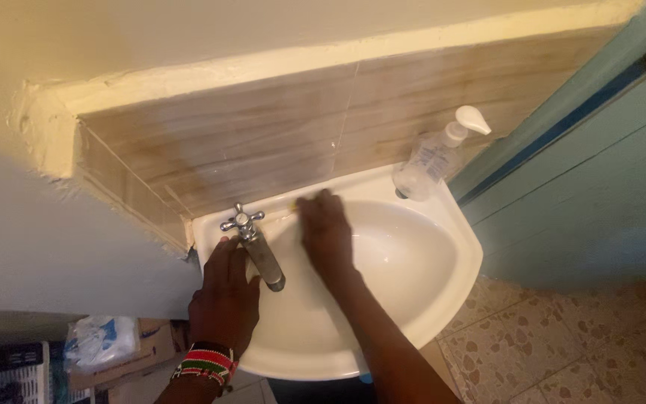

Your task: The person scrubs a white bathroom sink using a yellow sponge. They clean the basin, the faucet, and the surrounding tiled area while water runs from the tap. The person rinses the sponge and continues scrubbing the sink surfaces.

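A white wall-hung washbasin (443,280) sits below a wood-look tiled splashback. My left hand (224,295) lies flat on the basin's left rim beside the chrome cross-handle tap (252,243), a beaded bracelet on its wrist. My right hand (327,236) presses down on the inner back wall of the basin, over something small and yellow (294,203) that peeks out at its fingertips; what it is stays hidden under the palm. No water shows at the spout.
A clear pump soap bottle (434,155) stands on the basin's back right corner. A teal door (592,179) is on the right, patterned floor tiles (562,352) below. Cardboard boxes, a plastic bag (102,340) and a crate sit at lower left.
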